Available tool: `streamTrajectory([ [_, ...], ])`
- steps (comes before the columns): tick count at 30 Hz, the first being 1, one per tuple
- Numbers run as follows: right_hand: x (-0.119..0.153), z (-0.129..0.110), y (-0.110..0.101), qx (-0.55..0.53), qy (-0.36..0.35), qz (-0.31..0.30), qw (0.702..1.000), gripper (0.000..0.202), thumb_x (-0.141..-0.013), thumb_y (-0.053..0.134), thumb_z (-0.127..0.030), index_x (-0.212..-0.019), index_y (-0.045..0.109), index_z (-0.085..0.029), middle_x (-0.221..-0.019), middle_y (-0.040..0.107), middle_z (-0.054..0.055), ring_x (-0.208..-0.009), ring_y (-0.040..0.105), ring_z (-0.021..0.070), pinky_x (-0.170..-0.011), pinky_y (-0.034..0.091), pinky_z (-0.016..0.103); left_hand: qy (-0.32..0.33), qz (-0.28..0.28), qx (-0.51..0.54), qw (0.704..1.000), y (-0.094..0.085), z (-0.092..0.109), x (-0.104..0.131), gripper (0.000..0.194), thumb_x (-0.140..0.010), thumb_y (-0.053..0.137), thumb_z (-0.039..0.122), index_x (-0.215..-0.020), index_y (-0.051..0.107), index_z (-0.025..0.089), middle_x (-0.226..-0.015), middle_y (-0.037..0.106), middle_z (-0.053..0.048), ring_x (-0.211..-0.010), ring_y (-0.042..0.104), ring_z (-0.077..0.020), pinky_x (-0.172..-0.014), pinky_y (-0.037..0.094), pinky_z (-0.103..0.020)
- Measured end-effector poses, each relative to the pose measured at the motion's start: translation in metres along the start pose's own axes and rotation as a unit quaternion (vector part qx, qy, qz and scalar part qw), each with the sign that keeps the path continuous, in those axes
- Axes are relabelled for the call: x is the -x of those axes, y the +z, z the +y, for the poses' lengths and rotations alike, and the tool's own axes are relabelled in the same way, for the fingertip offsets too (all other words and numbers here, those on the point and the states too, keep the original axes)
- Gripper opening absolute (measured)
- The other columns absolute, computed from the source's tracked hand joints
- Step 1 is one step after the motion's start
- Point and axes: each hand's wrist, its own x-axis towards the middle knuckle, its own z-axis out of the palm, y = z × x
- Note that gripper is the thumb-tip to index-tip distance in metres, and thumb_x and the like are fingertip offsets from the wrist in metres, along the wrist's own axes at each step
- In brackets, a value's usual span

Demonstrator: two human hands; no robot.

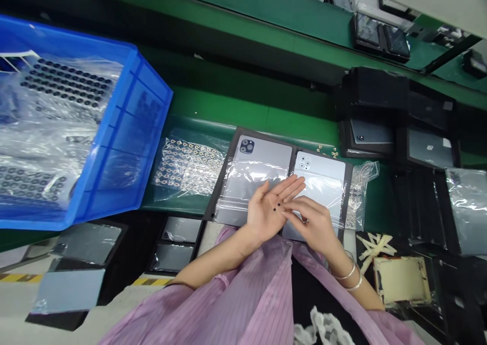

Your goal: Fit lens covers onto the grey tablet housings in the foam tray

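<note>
Palm up and fingers stretched, my left hand (265, 210) carries a few small round black pieces (279, 204) on its palm. Thumb and fingertips of my right hand (312, 222) are pinched together just beside those pieces; whatever is between them is too small to make out. Below both hands lie two flat tablet-like panels in a dark tray. The left grey panel (262, 154) has a dark camera cluster and clear film over its lower part. The right silver panel (323, 175) has a light camera cluster and is partly covered by my hands.
A blue crate (131, 127) with bagged black rings stands at left. A clear bag of small ring-shaped parts (190, 165) lies beside the tray. Another bag (357, 195) is right of it. Dark trays with panels (373, 137) are stacked at right.
</note>
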Motion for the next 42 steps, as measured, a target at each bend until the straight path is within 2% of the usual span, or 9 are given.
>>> streamTrajectory([
  [7,0.001,0.006,0.016,0.0,0.021,0.032,0.999,0.011,-0.091,0.051,-0.017,-0.092,0.062,-0.019,-0.088,0.065,0.003,-0.082,0.061,0.0134,-0.072,0.048,0.025,-0.005,-0.032,-0.026,0.999,-0.002,-0.002,0.003,0.052,-0.09,0.036,0.042,-0.119,0.059,0.006,-0.128,0.059,-0.013,-0.132,0.04,-0.0247,-0.113,0.022,-0.035],
  [12,0.006,0.005,0.023,0.064,0.024,0.013,0.998,0.015,-0.092,0.048,-0.02,-0.084,0.061,-0.019,-0.081,0.063,0.002,-0.075,0.058,0.0141,-0.067,0.044,0.026,-0.013,-0.008,-0.032,0.999,-0.004,-0.003,0.0,0.05,-0.09,0.038,0.039,-0.117,0.06,0.005,-0.126,0.06,-0.014,-0.13,0.044,-0.0241,-0.112,0.025,-0.033],
  [16,0.002,0.011,0.018,0.089,0.021,-0.009,0.996,0.019,-0.093,0.045,-0.024,-0.082,0.059,-0.019,-0.078,0.062,0.002,-0.073,0.057,0.0143,-0.064,0.042,0.026,-0.018,0.043,-0.015,0.999,-0.009,-0.003,-0.004,0.048,-0.09,0.035,0.036,-0.112,0.063,0.004,-0.118,0.065,-0.015,-0.119,0.054,-0.0226,-0.106,0.033,-0.031],
  [19,-0.012,0.033,0.002,0.087,0.039,0.04,0.995,0.017,-0.094,0.045,-0.024,-0.083,0.058,-0.019,-0.08,0.062,0.001,-0.071,0.056,0.0126,-0.064,0.042,0.024,-0.015,0.095,-0.002,0.995,-0.013,-0.002,-0.006,0.044,-0.09,0.036,0.032,-0.106,0.065,0.004,-0.11,0.069,-0.015,-0.109,0.061,-0.0215,-0.098,0.041,-0.03],
  [21,-0.024,0.058,-0.008,0.145,0.066,0.093,0.983,0.018,-0.093,0.046,-0.026,-0.081,0.057,-0.019,-0.078,0.06,0.001,-0.068,0.055,0.0128,-0.064,0.04,0.025,-0.017,0.117,0.002,0.993,-0.015,-0.001,-0.006,0.042,-0.089,0.037,0.031,-0.103,0.067,0.004,-0.107,0.07,-0.016,-0.106,0.062,-0.0223,-0.094,0.044,-0.03],
  [23,-0.035,0.085,-0.013,0.213,0.086,0.107,0.967,0.02,-0.093,0.046,-0.027,-0.081,0.059,-0.018,-0.08,0.061,0.003,-0.072,0.055,0.0147,-0.066,0.039,0.026,-0.022,0.125,0.001,0.992,-0.016,-0.001,-0.006,0.042,-0.089,0.037,0.03,-0.1,0.068,0.004,-0.107,0.07,-0.016,-0.106,0.063,-0.0233,-0.091,0.046,-0.031],
  [26,-0.047,0.118,-0.011,0.289,0.102,0.065,0.95,0.024,-0.094,0.042,-0.027,-0.082,0.062,-0.018,-0.085,0.063,0.005,-0.079,0.056,0.0168,-0.064,0.035,0.027,-0.018,0.123,-0.001,0.992,-0.017,0.0,-0.006,0.041,-0.088,0.036,0.027,-0.096,0.069,0.004,-0.104,0.071,-0.016,-0.102,0.065,-0.023,-0.087,0.048,-0.029],
  [28,-0.049,0.128,-0.007,0.319,0.102,0.038,0.942,0.026,-0.095,0.041,-0.027,-0.083,0.063,-0.019,-0.087,0.063,0.004,-0.082,0.056,0.0167,-0.061,0.033,0.027,-0.014,0.122,-0.003,0.992,-0.018,0.001,-0.006,0.041,-0.088,0.036,0.026,-0.094,0.07,0.004,-0.102,0.072,-0.016,-0.099,0.066,-0.0224,-0.085,0.049,-0.028],
  [42,-0.043,0.13,-0.006,0.422,0.028,-0.017,0.906,0.027,-0.095,0.041,-0.017,-0.089,0.067,-0.02,-0.088,0.064,0.004,-0.08,0.049,0.0165,-0.056,0.028,0.029,-0.013,0.132,-0.031,0.991,-0.019,0.002,-0.005,0.032,-0.081,0.043,0.021,-0.087,0.071,0.007,-0.096,0.073,-0.015,-0.093,0.066,-0.0213,-0.079,0.047,-0.028],
])
